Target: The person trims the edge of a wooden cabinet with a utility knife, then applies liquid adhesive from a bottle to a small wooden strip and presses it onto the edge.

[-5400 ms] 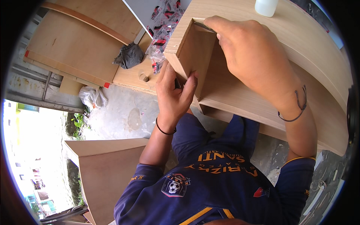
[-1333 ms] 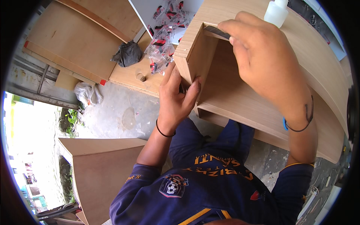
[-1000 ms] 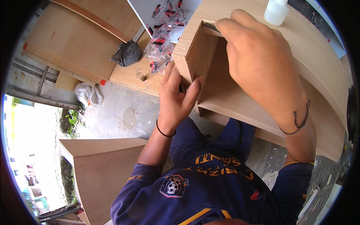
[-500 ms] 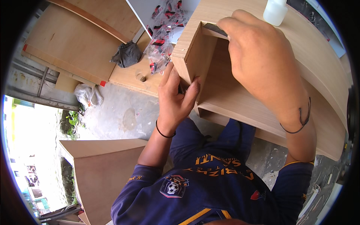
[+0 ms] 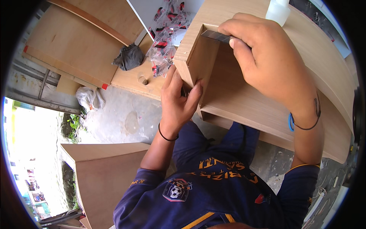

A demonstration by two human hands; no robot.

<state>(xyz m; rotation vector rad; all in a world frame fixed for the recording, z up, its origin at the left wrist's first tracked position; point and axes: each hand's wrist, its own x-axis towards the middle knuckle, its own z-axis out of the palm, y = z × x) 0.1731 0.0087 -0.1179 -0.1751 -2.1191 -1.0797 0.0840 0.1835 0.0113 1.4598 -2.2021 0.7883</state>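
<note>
Dark grey and thin, a flat strip like a blade (image 5: 215, 35) sticks out to the left of the right hand (image 5: 267, 57). That grip is pinched closed on it, thumb below and a bent finger above. The strip's long side runs mostly left to right, dipping a little toward the hand. It is at the top corner of the open space in a pale wood desk with a curved top (image 5: 225, 9), close to the inner side of a flat pale wood end board (image 5: 203, 57). I cannot tell if its tip touches the wood. The left hand (image 5: 179, 99) is lower down and apart from the strip, so the right hand is the nearer of the 2. The left grip is closed around the board's front edge, thumb inside and fingers outside. Something small and dark shows between them, but I cannot tell what. A cloudy white plastic bottle (image 5: 277, 13) stands on the desk past the right hand. Clear crinkly plastic with red and black marks (image 5: 164, 47) lies past the board.
</note>
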